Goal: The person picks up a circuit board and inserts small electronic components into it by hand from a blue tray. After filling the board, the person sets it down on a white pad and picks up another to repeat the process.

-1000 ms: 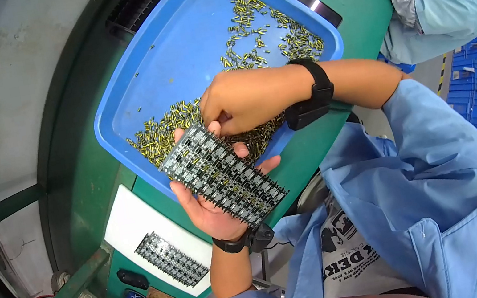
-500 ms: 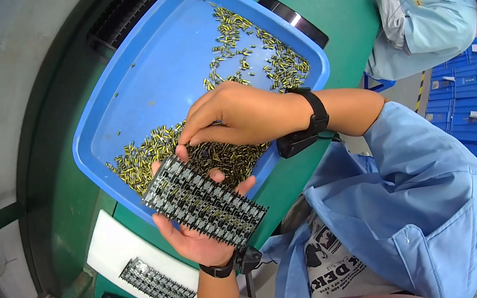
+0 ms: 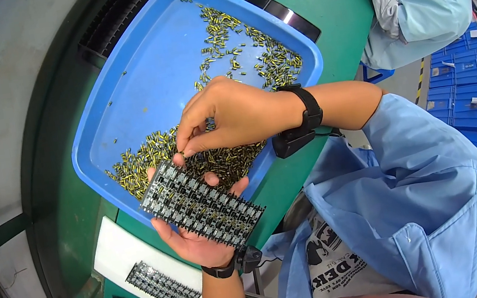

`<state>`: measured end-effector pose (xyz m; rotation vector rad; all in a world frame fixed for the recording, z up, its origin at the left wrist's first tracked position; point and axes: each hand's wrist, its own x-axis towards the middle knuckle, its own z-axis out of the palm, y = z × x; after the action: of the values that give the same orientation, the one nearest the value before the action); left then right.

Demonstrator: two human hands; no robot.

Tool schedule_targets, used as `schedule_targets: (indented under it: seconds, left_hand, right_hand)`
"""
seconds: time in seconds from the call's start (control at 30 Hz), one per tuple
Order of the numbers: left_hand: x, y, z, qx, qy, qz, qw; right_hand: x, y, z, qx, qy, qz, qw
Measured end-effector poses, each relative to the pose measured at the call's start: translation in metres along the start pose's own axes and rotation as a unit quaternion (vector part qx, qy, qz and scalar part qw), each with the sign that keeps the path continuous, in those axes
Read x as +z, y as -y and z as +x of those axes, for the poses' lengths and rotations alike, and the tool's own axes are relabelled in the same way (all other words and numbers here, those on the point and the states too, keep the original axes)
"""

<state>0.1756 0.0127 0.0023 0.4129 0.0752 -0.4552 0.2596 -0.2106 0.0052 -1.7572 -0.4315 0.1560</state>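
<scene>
Left hand (image 3: 201, 249) palm up beneath a circuit board panel (image 3: 203, 203), thumb at one long edge, fingertips spread along the other; panel held tilted over the near-left corner of the blue tray (image 3: 148, 88). Right hand (image 3: 233, 112) above the tray, thumb and forefinger drawn narrow just beside the panel's far edge; cannot tell whether anything sits between the tips. Black strap on each wrist. Tray stands on the green bench (image 3: 335, 27); small yellow-and-dark cylinders (image 3: 226, 166) heaped toward its left and near edges, others scattered by its right edge. Toward bench's left end: white pad (image 3: 114, 250), second panel (image 3: 163, 285) flat on it. Beyond tray's right edge, black box (image 3: 283, 14). Farther right, at bench's near edge, co-worker (image 3: 431, 6) in light blue.
</scene>
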Motion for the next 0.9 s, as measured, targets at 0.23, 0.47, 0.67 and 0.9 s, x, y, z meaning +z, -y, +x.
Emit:
schedule_targets:
  seconds: [0.23,0.47,0.67,0.9]
  left_hand:
    - [-0.002,-0.001,0.000,-0.018,-0.019,0.026,0.999]
    - [-0.003,0.005,-0.003,-0.074,-0.061,0.046,0.994]
    - [-0.002,0.011,-0.003,-0.078,-0.045,0.062,0.994]
    - [-0.009,0.013,-0.003,-0.098,0.005,0.035,0.995]
  right_hand:
    - [0.000,-0.002,0.006,-0.090,-0.018,0.041,0.995]
    - [-0.003,0.008,0.004,-0.058,0.008,0.052,0.997]
    - [0.004,0.003,0.003,-0.089,0.006,0.044,0.995]
    - [0.009,0.000,0.003,-0.090,-0.012,0.069,0.993]
